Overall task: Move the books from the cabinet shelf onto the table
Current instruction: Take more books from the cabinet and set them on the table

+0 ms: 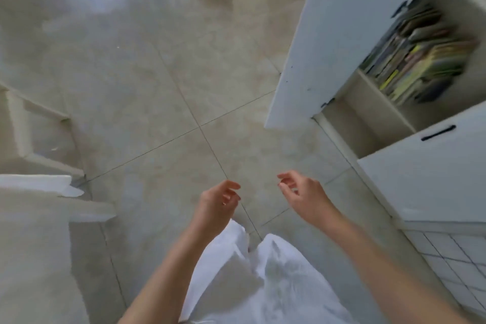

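Our white trousers (263, 279) fill the bottom of the view; above them our left hand (219, 205) and right hand (302, 196) hang over the tiled floor (163, 92), fingers loosely curled, holding nothing. The books (418, 58) stand packed on the shelf of the open cabinet (336, 42), well apart from us. We judge them stiff and heavy together, best pinched by the spines, a few at once.
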`<state>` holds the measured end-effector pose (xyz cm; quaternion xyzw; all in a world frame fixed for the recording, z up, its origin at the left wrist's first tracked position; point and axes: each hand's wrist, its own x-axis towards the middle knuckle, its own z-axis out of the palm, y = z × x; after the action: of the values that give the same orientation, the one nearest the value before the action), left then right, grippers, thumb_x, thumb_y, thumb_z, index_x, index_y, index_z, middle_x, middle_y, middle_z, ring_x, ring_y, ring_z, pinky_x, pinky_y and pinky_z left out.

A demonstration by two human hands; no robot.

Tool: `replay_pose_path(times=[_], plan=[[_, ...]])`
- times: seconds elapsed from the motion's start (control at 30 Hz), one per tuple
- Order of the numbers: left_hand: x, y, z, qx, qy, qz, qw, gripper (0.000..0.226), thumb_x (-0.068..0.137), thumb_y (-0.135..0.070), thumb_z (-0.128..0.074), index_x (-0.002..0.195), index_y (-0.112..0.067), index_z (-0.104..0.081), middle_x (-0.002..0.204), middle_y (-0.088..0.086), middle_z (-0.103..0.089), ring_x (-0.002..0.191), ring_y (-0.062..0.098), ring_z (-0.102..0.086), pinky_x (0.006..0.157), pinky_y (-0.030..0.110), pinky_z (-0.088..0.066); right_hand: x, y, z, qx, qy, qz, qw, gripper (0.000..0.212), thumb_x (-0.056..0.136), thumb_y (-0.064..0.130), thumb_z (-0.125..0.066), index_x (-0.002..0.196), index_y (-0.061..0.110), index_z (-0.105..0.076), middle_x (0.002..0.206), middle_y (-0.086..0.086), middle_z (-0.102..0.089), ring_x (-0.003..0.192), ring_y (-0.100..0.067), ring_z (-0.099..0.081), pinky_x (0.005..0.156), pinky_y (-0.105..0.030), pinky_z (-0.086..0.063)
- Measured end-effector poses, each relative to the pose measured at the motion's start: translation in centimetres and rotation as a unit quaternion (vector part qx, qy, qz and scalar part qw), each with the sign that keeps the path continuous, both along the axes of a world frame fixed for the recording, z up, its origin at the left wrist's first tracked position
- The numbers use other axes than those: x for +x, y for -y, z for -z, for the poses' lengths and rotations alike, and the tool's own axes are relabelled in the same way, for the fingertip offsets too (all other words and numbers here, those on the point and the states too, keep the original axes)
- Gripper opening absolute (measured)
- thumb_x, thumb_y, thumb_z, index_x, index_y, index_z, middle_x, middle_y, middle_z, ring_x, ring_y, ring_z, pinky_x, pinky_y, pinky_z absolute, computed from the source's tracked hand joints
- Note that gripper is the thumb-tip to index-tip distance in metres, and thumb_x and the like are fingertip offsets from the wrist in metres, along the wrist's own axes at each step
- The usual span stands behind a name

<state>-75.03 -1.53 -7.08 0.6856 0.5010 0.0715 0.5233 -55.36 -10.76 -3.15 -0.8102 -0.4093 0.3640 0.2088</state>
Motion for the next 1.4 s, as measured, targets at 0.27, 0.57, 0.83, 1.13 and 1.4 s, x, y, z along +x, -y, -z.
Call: replay_pose_path(times=[0.27,0.57,0.83,1.13,1.4], plan=[[16.0,-3.8,1.9,0.013,-0.002,0.130,0.991,0.034,0.083,-0.005,-0.060,0.087,-0.039,-0.060,0.080,0.000,-0.072,0.071,0.012,-0.065,0.071,0.025,-0.051,10.0,2.1,0.5,-0.007,-0.023,0.200,0.979,0.028,0.094,0.021,-0.056,0.120,0.012,-0.060,0.105,-0.005,-0.068,0.093,-0.016,-0.063,0.082,-0.021,-0.045],[36.5,-8.0,1.5,0.015,-0.017,0.315,0.949,0.024,0.086,-0.014,-0.055,0.103,-0.028,-0.064,0.089,-0.002,-0.072,0.082,0.018,-0.067,0.073,0.032,-0.055,25.5,-1.1,-1.3,-0.015,0.008,0.304,0.952,0.027,0.093,0.022,-0.056,0.119,0.014,-0.061,0.106,-0.004,-0.069,0.098,-0.018,-0.064,0.080,-0.019,-0.040],[51.0,-8.7,2.4,0.024,-0.021,0.353,0.935,0.023,0.088,-0.019,-0.056,0.108,-0.024,-0.065,0.097,-0.002,-0.069,0.091,0.019,-0.063,0.070,0.025,-0.045,37.1,0.6,-1.7,-0.001,0.017,0.370,0.929,0.023,0.092,0.025,-0.059,0.113,0.016,-0.064,0.097,0.002,-0.070,0.095,-0.016,-0.064,0.089,-0.027,-0.047],[61.6,-6.4,3.4,0.010,-0.017,0.330,0.944,0.026,0.091,-0.018,-0.055,0.116,-0.020,-0.062,0.101,-0.006,-0.064,0.089,0.013,-0.059,0.068,0.023,-0.048,49.9,2.0,0.3,-0.001,-0.060,0.357,0.932,0.030,0.095,0.028,-0.054,0.122,0.015,-0.059,0.114,-0.003,-0.067,0.109,-0.019,-0.062,0.098,-0.041,-0.049],[68.0,-4.9,6.3,-0.006,0.017,0.274,0.962,0.026,0.093,-0.017,-0.056,0.119,-0.020,-0.058,0.101,-0.005,-0.065,0.087,0.011,-0.062,0.068,0.017,-0.046,58.0,0.0,3.6,0.001,-0.083,0.340,0.937,0.021,0.098,0.026,-0.050,0.114,0.017,-0.060,0.116,-0.002,-0.065,0.109,-0.018,-0.061,0.096,-0.037,-0.051]])
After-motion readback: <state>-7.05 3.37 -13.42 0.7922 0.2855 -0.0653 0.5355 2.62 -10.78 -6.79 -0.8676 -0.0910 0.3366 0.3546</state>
